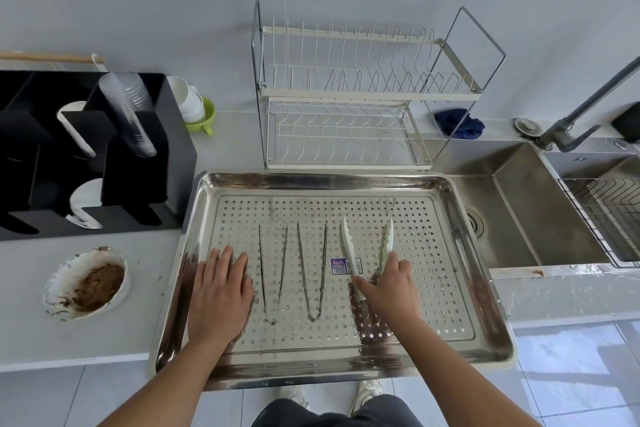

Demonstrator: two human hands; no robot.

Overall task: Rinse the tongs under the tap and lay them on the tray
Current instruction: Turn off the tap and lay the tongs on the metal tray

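A large perforated steel tray (pixel 460 215) lies on the counter in front of me. Two thin metal tongs lie on it side by side, one (pixel 284 255) left of the other (pixel 302 253), both with tips pointing away. To their right lie white plastic tongs (pixel 348 246), spread open. My right hand (pixel 389 291) rests over their hinge end, fingers touching both arms. My left hand (pixel 220 291) lies flat on the tray's left part, fingers spread, holding nothing. The grey tap (pixel 568 128) stands at the far right above the sink (pixel 519 204).
A two-tier dish rack (pixel 349 94) stands behind the tray, with a blue cloth (pixel 459 123) beside it. A black cup organiser (pixel 86 149) fills the left. A white dish with brown residue (pixel 86 282) sits at the front left. A wire basket (pixel 606 215) hangs in the sink.
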